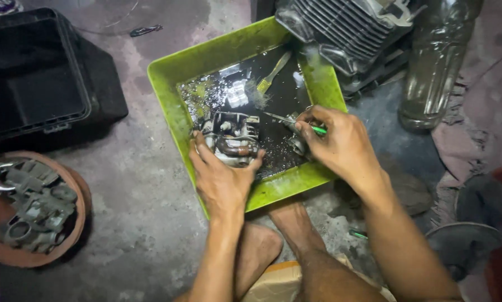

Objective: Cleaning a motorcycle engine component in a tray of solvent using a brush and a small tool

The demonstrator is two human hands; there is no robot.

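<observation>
A lime-green square tray lies on the floor, filled with dark oily liquid. My left hand grips a greasy metal engine part standing in the liquid at the tray's near side. My right hand holds a thin green-handled tool whose metal tip points left toward the part. A yellow-handled brush lies in the liquid at the tray's far side.
A finned engine cylinder rests on the tray's far right corner. A black plastic crate sits at the left, a brown bowl of metal parts below it. A clear plastic bottle stands right. My bare feet are under the tray's edge.
</observation>
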